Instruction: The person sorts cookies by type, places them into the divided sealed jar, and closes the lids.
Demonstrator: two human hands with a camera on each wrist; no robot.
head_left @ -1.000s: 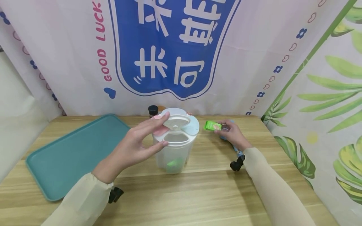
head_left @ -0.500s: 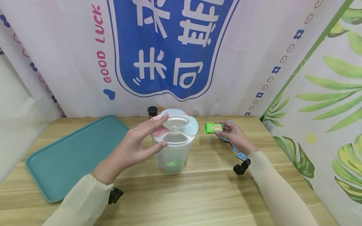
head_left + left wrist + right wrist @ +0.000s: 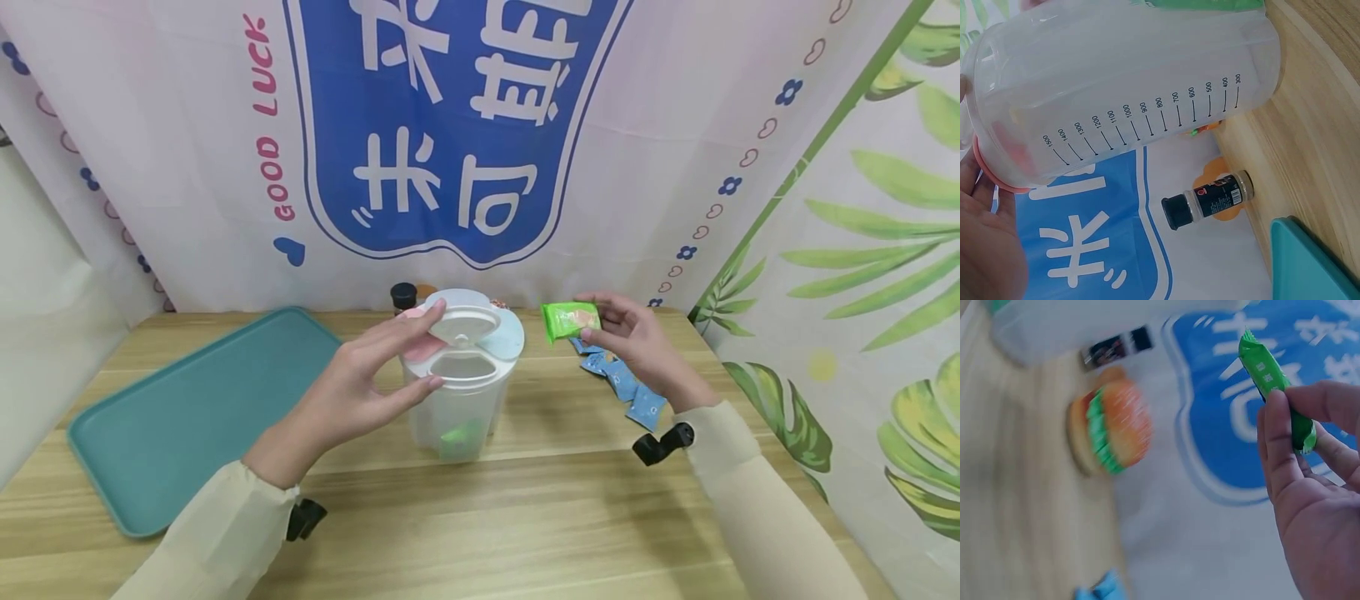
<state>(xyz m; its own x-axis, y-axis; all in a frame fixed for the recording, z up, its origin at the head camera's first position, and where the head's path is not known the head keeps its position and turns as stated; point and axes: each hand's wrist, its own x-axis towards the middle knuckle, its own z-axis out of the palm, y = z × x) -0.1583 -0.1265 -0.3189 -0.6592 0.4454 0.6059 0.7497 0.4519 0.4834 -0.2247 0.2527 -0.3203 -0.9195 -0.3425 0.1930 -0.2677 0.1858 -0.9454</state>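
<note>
A clear storage container (image 3: 459,417) with a white, pink and pale blue lid stands upright mid-table. One lid flap (image 3: 467,325) is up, leaving an opening beside it. My left hand (image 3: 352,383) holds the lid, index finger at the raised flap and thumb at the front rim; its other fingers curl against the lid's side in the left wrist view. Something green shows inside the container's bottom. To the right, my right hand (image 3: 626,342) pinches a green snack packet (image 3: 572,320) between thumb and fingers, above the table. Several blue packets (image 3: 621,379) lie below that hand.
A teal tray (image 3: 202,417) lies at the left. Behind the container stands a black-capped seasoning bottle (image 3: 1210,199). A toy hamburger (image 3: 1110,428) sits near the back edge, mostly hidden by the container in the head view. A printed cloth (image 3: 645,167) hangs behind the table.
My right hand has lifted the green packet from near the table and drawn slightly right, uncovering more blue packets. My left hand has stayed at the lid.
</note>
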